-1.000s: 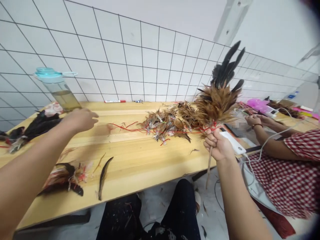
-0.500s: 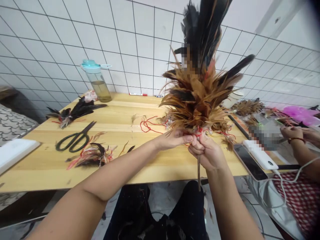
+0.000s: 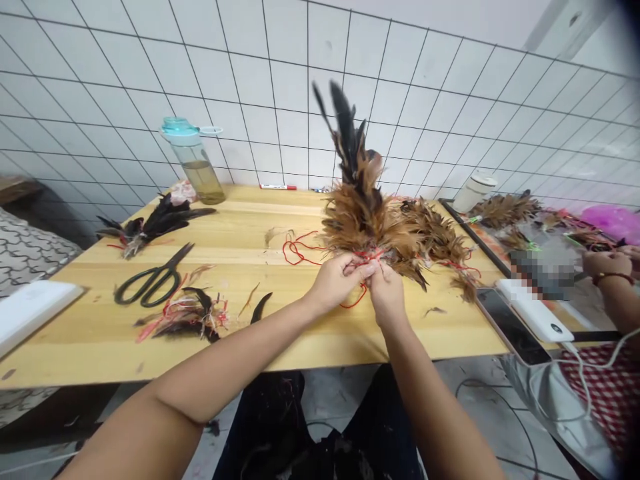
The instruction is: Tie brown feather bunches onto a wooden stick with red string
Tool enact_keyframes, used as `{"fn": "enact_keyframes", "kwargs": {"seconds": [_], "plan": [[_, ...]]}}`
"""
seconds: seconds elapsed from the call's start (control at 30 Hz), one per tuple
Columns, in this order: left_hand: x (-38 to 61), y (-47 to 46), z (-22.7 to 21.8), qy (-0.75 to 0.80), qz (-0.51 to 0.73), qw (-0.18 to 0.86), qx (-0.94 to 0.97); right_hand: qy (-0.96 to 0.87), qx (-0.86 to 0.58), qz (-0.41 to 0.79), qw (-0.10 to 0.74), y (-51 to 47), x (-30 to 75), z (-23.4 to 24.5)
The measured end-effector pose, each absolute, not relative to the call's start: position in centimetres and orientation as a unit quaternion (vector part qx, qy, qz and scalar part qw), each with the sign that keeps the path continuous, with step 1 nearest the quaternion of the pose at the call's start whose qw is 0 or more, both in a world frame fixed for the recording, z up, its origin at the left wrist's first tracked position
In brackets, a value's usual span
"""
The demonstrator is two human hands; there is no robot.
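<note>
A feather duster (image 3: 360, 207) with brown and black feathers leans away from me over the table, its black tip pointing up toward the wall. Red string (image 3: 371, 255) crosses the base of the feathers. My left hand (image 3: 337, 281) is closed in a pinch on the string there, and my right hand (image 3: 389, 293) pinches it right beside, thumbs almost meeting. A loop of the string hangs below the fingers. The duster's stick is hidden. Another brown feather bundle (image 3: 435, 230) lies just to the right.
Black scissors (image 3: 150, 280), loose feather clumps (image 3: 193, 317) and a water bottle (image 3: 200, 170) are on the wooden table's left side. A phone (image 3: 513, 327) and white power bank (image 3: 535, 310) lie at right. A co-worker's hand (image 3: 607, 263) shows beyond them. A tiled wall stands behind.
The duster has dropped lower and tipped away from me. My right hand has shifted from around its stick to pinching at the string, and both hands have come closer together.
</note>
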State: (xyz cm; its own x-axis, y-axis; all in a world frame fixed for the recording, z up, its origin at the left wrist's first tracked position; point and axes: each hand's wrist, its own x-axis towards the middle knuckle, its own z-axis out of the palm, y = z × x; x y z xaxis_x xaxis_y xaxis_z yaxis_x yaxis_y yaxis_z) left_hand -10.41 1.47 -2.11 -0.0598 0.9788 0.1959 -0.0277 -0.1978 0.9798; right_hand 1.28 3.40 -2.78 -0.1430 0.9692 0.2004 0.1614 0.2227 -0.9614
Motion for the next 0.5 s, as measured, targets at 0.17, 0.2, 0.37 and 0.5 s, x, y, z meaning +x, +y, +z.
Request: {"fn": "enact_keyframes", "kwargs": {"seconds": [0.17,0.2,0.37,0.5], "plan": [[-11.4,2.4,-2.7,0.444,0.618,0.507,0.406,-0.666,-0.448,0.402,0.441,3.9,-0.2,-3.4],[-11.6,2.5,-2.7,0.44,0.623,0.513,0.395,-0.672,-0.441,0.408,0.434,4.0,-0.4,-3.4],[-12.7,2.4,-2.8,0.444,0.61,0.533,0.384,-0.704,-0.459,0.367,0.399,4.1,-0.9,-3.5],[-12.9,2.5,-3.0,0.472,0.594,0.501,0.417,-0.73,-0.509,0.295,0.348,3.7,-1.3,-3.5]]}}
